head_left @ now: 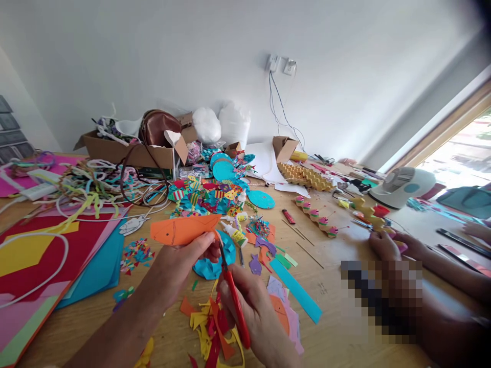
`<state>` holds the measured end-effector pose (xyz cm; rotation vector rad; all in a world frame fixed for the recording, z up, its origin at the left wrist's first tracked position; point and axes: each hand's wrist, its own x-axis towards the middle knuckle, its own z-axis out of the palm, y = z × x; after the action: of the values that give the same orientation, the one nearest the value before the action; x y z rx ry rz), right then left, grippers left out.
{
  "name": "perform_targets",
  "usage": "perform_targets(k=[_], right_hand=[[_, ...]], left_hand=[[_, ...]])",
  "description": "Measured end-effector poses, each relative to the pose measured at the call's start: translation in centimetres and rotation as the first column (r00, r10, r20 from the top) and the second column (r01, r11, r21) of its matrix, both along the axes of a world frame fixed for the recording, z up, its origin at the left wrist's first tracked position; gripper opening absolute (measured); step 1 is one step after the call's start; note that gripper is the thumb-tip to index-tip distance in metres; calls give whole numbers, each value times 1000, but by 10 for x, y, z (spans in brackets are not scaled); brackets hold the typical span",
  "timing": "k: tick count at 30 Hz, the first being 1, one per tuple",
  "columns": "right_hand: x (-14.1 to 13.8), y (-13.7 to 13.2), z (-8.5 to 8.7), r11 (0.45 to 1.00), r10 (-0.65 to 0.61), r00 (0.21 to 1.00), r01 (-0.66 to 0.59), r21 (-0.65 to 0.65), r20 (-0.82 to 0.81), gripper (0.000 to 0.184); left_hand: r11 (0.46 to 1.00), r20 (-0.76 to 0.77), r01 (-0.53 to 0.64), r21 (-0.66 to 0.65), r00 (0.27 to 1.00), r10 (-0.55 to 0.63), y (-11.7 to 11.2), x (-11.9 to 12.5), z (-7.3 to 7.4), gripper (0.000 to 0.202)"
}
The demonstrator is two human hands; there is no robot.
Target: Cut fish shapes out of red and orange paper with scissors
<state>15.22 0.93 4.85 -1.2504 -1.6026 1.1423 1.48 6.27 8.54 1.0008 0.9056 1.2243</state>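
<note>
My left hand pinches an orange paper fish by its lower edge and holds it above the wooden table. The fish has a drawn eye and gill line near its left end. My right hand is wrapped round red-handled scissors. Their blades point up to the fish's lower right edge. A blue paper disc lies flat right under both hands. Yellow, red and orange paper scraps are heaped in front of me.
Coloured paper sheets lie at the left. Cardboard boxes, a brown bag and paper strips crowd the far left. Glue bottles and paper fish stand mid-table. Another person's hand works at the right by a white fan.
</note>
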Motion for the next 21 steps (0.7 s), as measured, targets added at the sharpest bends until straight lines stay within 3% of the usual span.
perform_targets(k=[21], right_hand=[[9, -1, -1, 996, 33, 999, -36, -83, -32, 40]], left_hand=[[989, -43, 146, -23, 988, -147, -1, -4, 1, 14]])
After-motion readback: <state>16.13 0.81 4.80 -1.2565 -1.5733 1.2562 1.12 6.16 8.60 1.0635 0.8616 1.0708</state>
